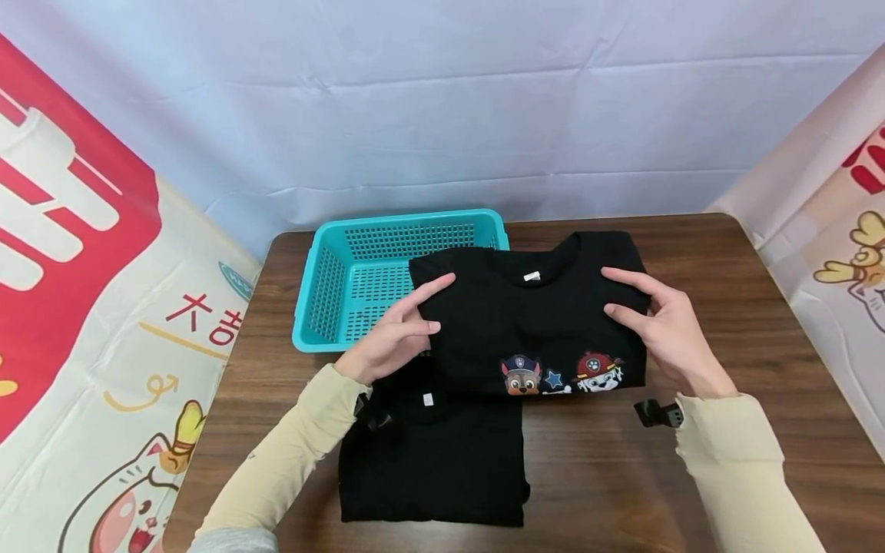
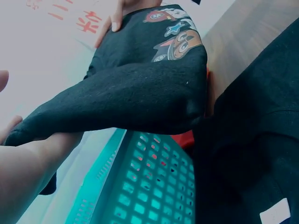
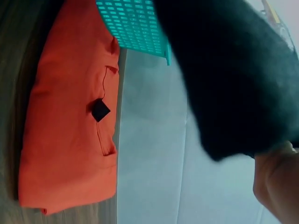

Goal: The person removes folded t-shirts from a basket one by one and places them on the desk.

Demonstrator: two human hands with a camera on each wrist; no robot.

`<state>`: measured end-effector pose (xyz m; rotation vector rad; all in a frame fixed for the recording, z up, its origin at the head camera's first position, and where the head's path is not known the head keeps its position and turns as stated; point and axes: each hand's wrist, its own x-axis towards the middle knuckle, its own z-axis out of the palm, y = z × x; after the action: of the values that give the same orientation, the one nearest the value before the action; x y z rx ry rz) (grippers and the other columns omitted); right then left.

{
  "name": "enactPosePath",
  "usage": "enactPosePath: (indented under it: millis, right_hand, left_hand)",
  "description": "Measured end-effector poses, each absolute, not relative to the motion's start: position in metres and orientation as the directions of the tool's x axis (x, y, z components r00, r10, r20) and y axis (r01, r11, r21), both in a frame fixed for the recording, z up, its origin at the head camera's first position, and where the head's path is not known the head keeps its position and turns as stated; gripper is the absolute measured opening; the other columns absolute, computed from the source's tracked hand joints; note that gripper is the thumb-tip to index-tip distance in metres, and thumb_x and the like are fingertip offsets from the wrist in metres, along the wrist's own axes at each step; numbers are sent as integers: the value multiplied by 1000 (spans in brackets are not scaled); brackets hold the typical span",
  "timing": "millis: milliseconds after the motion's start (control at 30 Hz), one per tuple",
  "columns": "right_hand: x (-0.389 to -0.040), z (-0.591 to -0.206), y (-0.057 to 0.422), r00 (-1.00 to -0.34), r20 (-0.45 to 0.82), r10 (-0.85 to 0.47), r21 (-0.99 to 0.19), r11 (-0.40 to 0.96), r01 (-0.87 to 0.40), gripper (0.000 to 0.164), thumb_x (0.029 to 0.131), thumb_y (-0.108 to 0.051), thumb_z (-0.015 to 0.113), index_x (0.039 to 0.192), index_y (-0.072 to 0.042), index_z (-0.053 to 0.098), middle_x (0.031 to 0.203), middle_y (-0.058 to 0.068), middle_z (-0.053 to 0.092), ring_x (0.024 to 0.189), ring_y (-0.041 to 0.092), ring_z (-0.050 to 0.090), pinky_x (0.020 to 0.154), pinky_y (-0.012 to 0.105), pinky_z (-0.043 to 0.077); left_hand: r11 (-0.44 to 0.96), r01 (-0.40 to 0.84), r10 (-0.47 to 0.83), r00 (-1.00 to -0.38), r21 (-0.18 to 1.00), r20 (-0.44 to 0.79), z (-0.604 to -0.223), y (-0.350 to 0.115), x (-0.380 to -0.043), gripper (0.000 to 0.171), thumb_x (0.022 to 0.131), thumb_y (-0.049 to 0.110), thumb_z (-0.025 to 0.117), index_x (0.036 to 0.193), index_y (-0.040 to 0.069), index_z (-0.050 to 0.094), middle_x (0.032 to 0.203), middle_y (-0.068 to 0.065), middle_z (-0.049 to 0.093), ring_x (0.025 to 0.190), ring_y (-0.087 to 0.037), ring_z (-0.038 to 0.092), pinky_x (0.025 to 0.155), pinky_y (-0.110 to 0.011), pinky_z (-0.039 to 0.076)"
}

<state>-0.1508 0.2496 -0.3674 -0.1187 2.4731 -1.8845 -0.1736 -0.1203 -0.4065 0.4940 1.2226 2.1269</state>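
Observation:
Both hands hold up a folded black T-shirt [image 1: 532,307] with cartoon dog faces and a blue star along its near edge. My left hand [image 1: 394,338] grips its left side, thumb and index finger on top and the rest underneath. At the right side, my right hand [image 1: 671,330] grips it the same way. The shirt is raised above the table and overlaps the right part of a teal plastic basket [image 1: 320,269] in the head view. Another folded black shirt [image 1: 435,468] lies on the table, close below my left forearm.
A folded orange-red garment [image 3: 70,130] with a black tag lies on the table beside the basket, hidden under the held shirt in the head view. The brown wooden table [image 1: 747,346] ends at a white cloth backdrop [image 1: 449,115]. Printed cloths hang at both sides.

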Motion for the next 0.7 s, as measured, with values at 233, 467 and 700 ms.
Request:
enactPosePath:
  millis: [233, 467, 700]
  right_hand:
    - [-146, -367, 257, -991, 32, -129, -961, 267, -66, 55, 89, 2, 64, 141, -9, 50, 135, -3, 51, 102, -2, 60, 77, 13, 53]
    - [-139, -363, 268, -988, -16, -154, -895, 443, -55, 54, 91, -2, 62, 142, -17, 49, 134, -5, 46, 36, 10, 31, 37, 27, 33]
    - [-132, -363, 280, -990, -60, -125, -866, 499, -11, 51, 92, -14, 66, 140, -21, 51, 119, -12, 52, 33, 18, 19, 32, 34, 23]
  left_hand:
    - [-345, -326, 691, -723, 880, 2, -406, -114, -173, 67, 93, -2, 48, 154, 20, 27, 90, 3, 64, 124, -21, 53, 102, -40, 47]
    - [-384, -321, 691, -721, 866, 39, -405, -109, -172, 63, 94, 0, 47, 153, 15, 29, 145, -10, 46, 128, -23, 49, 100, -42, 47]
    - [-330, -320, 707, -707, 888, 8, -408, -102, -168, 65, 94, -1, 47, 154, 16, 27, 128, -2, 59, 120, -19, 56, 95, -40, 50]
